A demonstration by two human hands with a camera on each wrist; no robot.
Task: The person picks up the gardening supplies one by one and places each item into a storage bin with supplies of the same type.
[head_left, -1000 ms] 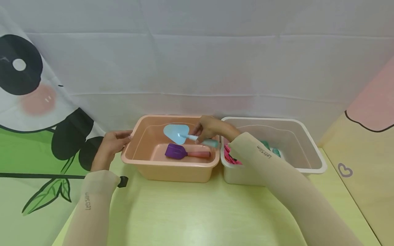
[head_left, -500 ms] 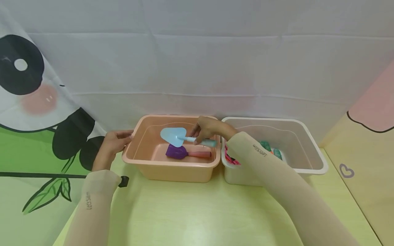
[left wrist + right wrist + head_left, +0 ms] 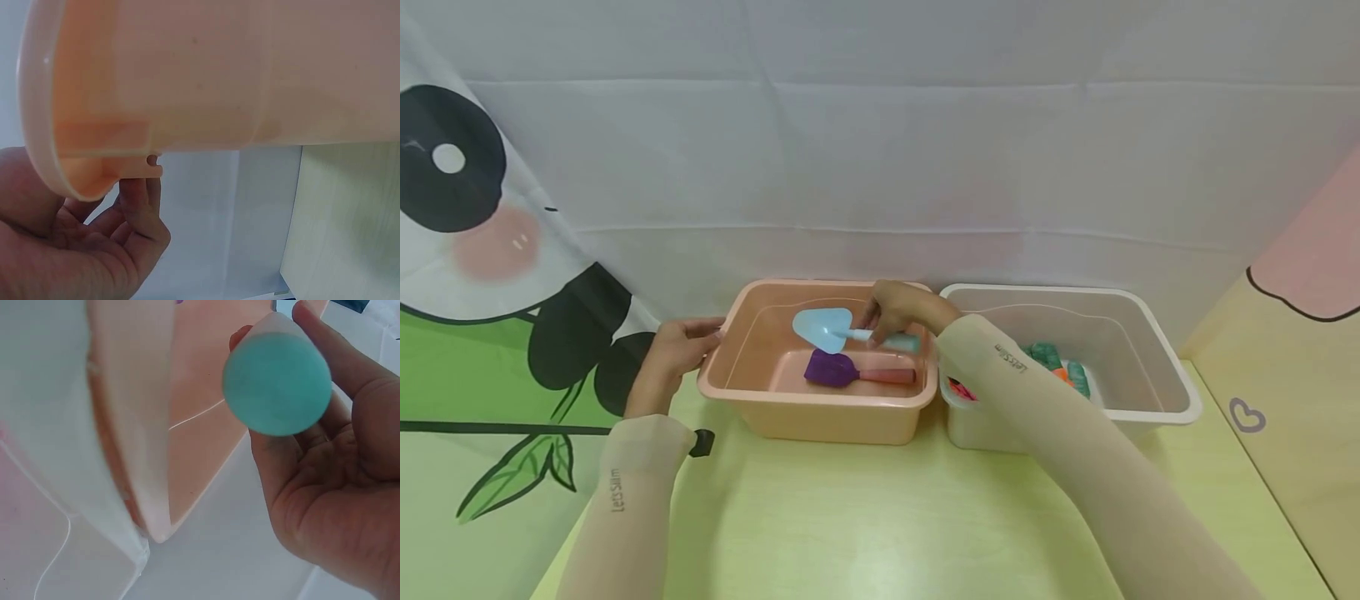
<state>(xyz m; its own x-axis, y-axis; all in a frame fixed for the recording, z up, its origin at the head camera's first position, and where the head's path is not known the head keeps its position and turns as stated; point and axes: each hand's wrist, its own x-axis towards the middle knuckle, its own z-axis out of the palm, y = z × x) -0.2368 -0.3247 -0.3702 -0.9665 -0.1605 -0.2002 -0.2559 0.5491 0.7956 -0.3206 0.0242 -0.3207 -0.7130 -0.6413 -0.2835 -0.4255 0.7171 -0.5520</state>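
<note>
My left hand (image 3: 676,357) grips the left rim of a peach plastic bin (image 3: 820,421); in the left wrist view its fingers (image 3: 140,212) curl up under the lip. Inside the bin's right half, my right hand (image 3: 901,310) pinches a toy trowel (image 3: 822,327) with a light blue blade, white shaft and teal handle end. The trowel is held roughly level, blade pointing left. Below it in the bin lies a purple toy shovel (image 3: 831,369) with a pink handle. From the right wrist, the rounded teal handle end (image 3: 278,384) faces the camera between thumb and fingers.
A whitish bin (image 3: 1153,354) stands right beside the peach one, with green-and-orange items (image 3: 1051,358) and a pink-red item (image 3: 961,389) inside, partly behind the right sleeve (image 3: 1037,400). Both bins sit on a pale yellow-green table (image 3: 850,517) against a white cloth backdrop (image 3: 880,167).
The trowel has shifted slightly left, dipping and rising a little over the purple shovel. My right forearm has moved left, uncovering more of the green items. The left hand keeps its grip.
</note>
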